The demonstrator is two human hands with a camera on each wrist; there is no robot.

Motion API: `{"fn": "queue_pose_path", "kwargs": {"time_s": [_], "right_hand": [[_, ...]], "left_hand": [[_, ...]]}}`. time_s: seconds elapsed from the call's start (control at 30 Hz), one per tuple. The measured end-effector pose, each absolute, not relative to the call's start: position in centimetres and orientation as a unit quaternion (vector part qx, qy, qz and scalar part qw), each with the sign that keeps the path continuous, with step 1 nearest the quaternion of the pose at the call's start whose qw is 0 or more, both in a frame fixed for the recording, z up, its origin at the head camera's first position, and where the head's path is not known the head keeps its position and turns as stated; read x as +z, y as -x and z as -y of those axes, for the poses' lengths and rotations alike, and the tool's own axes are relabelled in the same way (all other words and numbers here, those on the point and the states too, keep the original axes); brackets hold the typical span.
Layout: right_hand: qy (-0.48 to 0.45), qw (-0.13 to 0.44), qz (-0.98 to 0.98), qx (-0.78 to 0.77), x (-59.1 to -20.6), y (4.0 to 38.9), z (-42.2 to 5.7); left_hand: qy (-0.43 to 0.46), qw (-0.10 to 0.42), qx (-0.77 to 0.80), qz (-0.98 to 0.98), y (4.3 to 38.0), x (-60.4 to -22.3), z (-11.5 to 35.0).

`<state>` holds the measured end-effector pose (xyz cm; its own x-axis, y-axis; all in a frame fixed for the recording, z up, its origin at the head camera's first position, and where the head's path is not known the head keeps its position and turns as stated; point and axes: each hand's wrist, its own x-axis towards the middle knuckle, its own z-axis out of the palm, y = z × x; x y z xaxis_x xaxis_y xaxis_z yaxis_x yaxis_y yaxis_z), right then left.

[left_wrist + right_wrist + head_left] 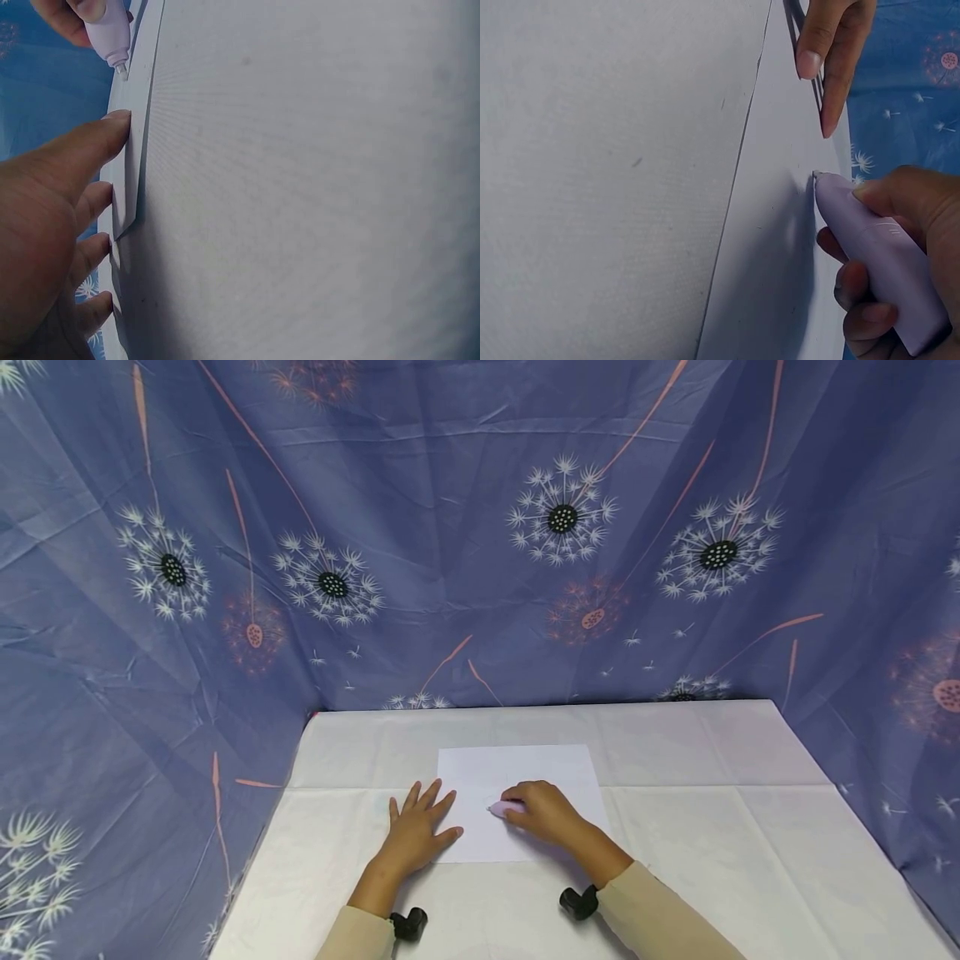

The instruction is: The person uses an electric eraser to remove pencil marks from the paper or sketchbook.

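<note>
A white sheet of paper lies flat on the white-covered table. My left hand rests on its left edge with straight, spread fingers. My right hand grips a thick lilac pen-shaped tool with a narrow pale tip. In the head view this tip points left, over the middle of the sheet. From the right wrist view it seems to be at the paper's surface, though contact is hard to tell. Faint marks show on the paper near the tip. The tool's rear end is hidden by my hand in the head view.
A white cloth with fold creases covers the table. Behind and at both sides hangs a blue curtain with a dandelion print. Black devices sit at my left wrist and right wrist.
</note>
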<state>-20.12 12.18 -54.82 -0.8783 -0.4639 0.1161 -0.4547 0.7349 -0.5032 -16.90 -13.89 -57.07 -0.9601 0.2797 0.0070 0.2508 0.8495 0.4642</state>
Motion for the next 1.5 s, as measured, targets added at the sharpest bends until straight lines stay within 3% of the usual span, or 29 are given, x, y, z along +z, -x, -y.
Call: {"fn": "queue_pose_path", "kwargs": {"time_s": [1.5], "right_hand": [[0.251,-0.005,-0.935,-0.252,-55.03,20.86,-11.77]], "left_hand": [[-0.141,0.033,0.232,-0.962,16.86,-56.77,13.84]]}}
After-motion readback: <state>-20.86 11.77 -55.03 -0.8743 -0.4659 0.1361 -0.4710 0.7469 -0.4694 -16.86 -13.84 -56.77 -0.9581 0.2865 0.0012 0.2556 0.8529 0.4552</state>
